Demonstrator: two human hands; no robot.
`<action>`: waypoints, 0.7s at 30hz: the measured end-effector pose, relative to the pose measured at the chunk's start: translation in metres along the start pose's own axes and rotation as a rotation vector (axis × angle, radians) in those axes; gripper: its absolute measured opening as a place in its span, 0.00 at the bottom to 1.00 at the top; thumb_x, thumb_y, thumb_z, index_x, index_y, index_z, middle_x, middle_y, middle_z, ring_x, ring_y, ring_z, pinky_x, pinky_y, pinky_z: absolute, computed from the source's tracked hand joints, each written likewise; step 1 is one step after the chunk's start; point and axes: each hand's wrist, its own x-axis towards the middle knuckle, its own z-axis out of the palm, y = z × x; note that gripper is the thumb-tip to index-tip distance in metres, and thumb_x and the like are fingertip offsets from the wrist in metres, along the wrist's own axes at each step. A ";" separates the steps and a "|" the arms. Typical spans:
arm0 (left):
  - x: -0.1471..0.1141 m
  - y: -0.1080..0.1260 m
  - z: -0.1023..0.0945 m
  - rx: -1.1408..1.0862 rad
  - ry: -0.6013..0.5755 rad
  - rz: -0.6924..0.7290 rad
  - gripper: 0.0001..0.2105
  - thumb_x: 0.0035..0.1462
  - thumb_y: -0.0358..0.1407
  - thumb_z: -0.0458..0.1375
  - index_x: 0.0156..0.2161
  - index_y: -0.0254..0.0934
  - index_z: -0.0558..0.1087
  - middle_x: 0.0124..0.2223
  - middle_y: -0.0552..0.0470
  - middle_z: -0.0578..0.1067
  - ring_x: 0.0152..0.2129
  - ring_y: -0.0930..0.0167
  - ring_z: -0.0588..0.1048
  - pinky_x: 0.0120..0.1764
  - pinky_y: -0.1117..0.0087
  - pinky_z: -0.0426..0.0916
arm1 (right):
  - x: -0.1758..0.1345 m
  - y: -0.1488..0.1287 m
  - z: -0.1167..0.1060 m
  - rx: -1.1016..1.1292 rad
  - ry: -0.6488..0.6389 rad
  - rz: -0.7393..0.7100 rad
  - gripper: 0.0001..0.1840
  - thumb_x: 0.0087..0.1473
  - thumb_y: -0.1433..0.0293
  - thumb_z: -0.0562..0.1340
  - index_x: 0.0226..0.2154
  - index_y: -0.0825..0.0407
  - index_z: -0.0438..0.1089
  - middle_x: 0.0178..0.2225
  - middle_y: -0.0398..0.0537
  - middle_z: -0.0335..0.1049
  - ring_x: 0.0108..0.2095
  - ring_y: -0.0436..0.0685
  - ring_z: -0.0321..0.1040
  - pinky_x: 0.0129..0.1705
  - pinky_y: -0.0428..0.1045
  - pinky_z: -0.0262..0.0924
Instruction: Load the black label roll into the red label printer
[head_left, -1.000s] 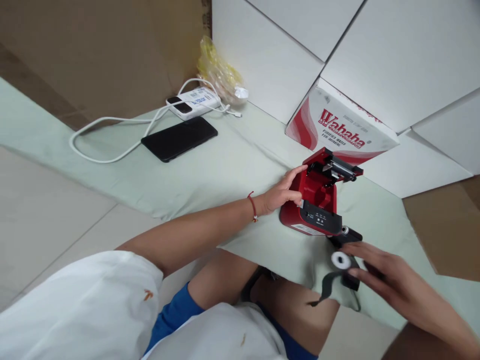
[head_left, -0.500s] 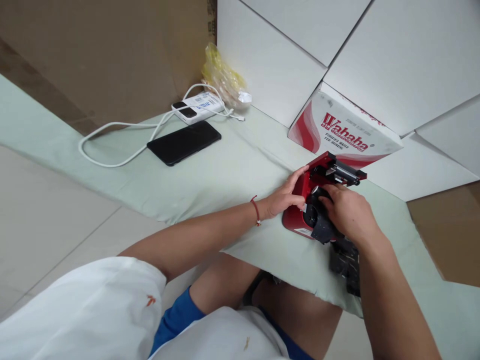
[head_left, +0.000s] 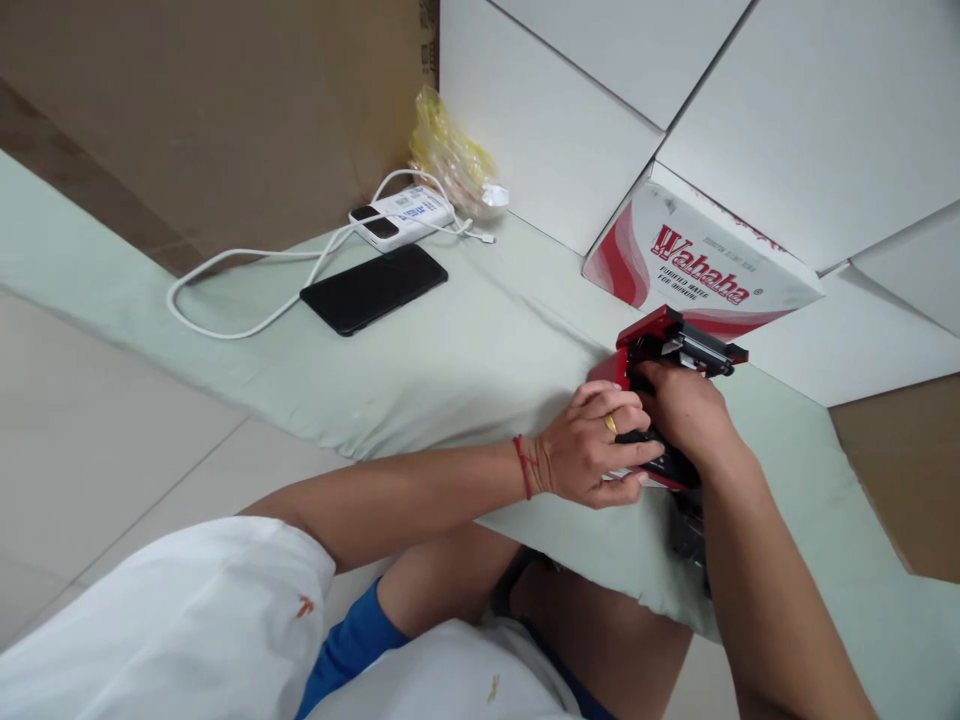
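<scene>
A red label printer [head_left: 649,328] with a black inside stands on the cloth-covered table, its lid raised. My left hand [head_left: 600,445], with a ring and a red string bracelet, curls over the printer's near left side, fingers bent on the black part at its front. Reaching in from the right, my right hand [head_left: 690,410] has its fingers closed inside the opening. The black ribbon roll they gripped half a second ago is mostly hidden behind both hands. Black crumpled pieces [head_left: 688,530] lie on the table just below, partly covered by my right forearm.
A black phone [head_left: 373,288] lies to the left, beside a white power bank [head_left: 401,215] with a looped white cable [head_left: 217,333]. Behind them sits a yellowish plastic bag [head_left: 457,155]. A Wahaha water carton [head_left: 705,250] stands against white panels behind the printer.
My left hand has shifted from the printer's upper left side to its front, over the black part. My right hand has moved slightly deeper inside. The hanging black film is now covered.
</scene>
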 end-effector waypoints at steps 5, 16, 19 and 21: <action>-0.001 0.003 -0.001 0.073 0.024 0.060 0.16 0.57 0.38 0.60 0.50 0.42 0.78 0.48 0.46 0.81 0.58 0.56 0.74 0.64 0.49 0.60 | -0.013 0.020 -0.006 0.325 0.045 -0.207 0.17 0.66 0.67 0.59 0.51 0.50 0.79 0.51 0.53 0.83 0.46 0.61 0.80 0.47 0.52 0.69; 0.002 0.045 -0.003 0.415 -0.035 0.055 0.22 0.66 0.38 0.56 0.62 0.35 0.74 0.54 0.46 0.83 0.52 0.63 0.77 0.60 0.55 0.60 | -0.040 0.049 -0.031 0.756 0.647 -0.082 0.15 0.67 0.54 0.64 0.41 0.46 0.82 0.38 0.48 0.84 0.38 0.59 0.80 0.43 0.54 0.73; 0.005 0.058 -0.005 0.507 -0.064 0.041 0.20 0.66 0.37 0.57 0.60 0.36 0.76 0.54 0.46 0.82 0.52 0.63 0.75 0.59 0.56 0.60 | -0.026 0.053 -0.025 0.573 0.870 -0.051 0.16 0.70 0.58 0.60 0.49 0.46 0.80 0.47 0.53 0.84 0.48 0.63 0.79 0.54 0.60 0.72; 0.007 0.066 -0.006 0.522 -0.038 -0.012 0.18 0.67 0.37 0.57 0.58 0.36 0.78 0.53 0.47 0.82 0.52 0.64 0.74 0.58 0.57 0.61 | -0.015 0.057 -0.021 0.455 0.897 -0.093 0.19 0.71 0.59 0.58 0.56 0.48 0.78 0.56 0.57 0.80 0.58 0.67 0.75 0.62 0.65 0.66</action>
